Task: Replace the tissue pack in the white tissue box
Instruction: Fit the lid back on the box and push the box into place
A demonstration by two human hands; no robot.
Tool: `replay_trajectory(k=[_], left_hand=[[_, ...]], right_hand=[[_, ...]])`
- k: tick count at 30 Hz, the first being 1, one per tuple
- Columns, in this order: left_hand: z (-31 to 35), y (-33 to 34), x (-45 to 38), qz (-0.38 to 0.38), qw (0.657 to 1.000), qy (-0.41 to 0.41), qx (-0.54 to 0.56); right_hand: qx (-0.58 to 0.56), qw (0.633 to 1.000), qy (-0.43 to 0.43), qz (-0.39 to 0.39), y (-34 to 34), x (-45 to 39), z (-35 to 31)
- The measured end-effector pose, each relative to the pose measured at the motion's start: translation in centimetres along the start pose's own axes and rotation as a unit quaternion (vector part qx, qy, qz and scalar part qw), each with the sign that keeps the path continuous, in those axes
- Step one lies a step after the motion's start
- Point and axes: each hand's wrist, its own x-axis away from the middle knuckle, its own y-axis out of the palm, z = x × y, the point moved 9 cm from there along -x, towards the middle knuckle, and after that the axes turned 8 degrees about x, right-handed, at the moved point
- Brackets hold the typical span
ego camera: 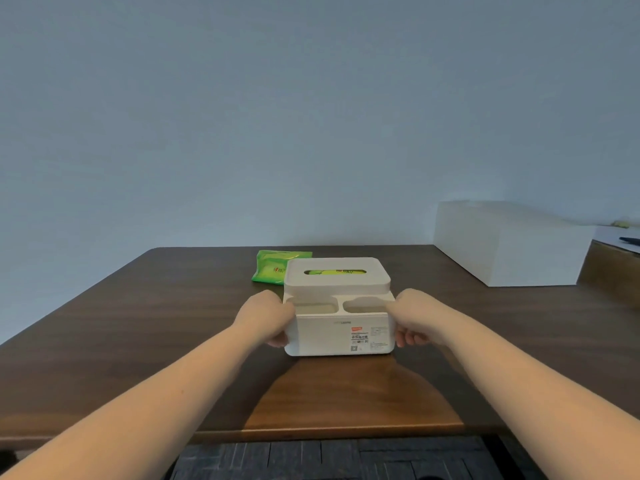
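Note:
The white tissue box (337,336) stands in the middle of the brown table (138,323), lid on, with two open trays along its near side and a label on its front. Through the lid slot (335,271) a green pack shows inside. A second green tissue pack (272,268) lies flat just behind the box on the left, partly hidden by it. My left hand (268,317) grips the box's left side and my right hand (414,318) grips its right side, fingers curled around the front corners.
A large white rectangular box (509,244) sits at the table's back right. Beyond it a lower surface (620,237) holds a dark object. A plain wall rises behind the table. Dark flooring shows below the near edge.

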Motion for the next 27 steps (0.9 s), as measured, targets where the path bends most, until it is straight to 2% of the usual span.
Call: replay_trajectory(k=[7,13,18,27], left_hand=[[0.9,-0.1,0.1,0.030,0.999,0.012,0.026],[3.6,2.0,-1.0,0.025,0.998,0.044,0.027],[7.2,4.6,-4.4,0.029,0.996,0.038,0.072],[14.3,9.2,-11.2,0.005,0.995,0.071,0.075]], right_hand=[[-0.005,0.999,-0.005,0.032,-0.6,-0.5,-0.1],[-0.004,0.996,0.000,0.089,-3.0,-2.1,2.1],[-0.017,0.989,0.019,0.143,-6.1,-4.5,5.1],[-0.050,0.984,0.054,0.164,-11.7,-12.6,9.3]])
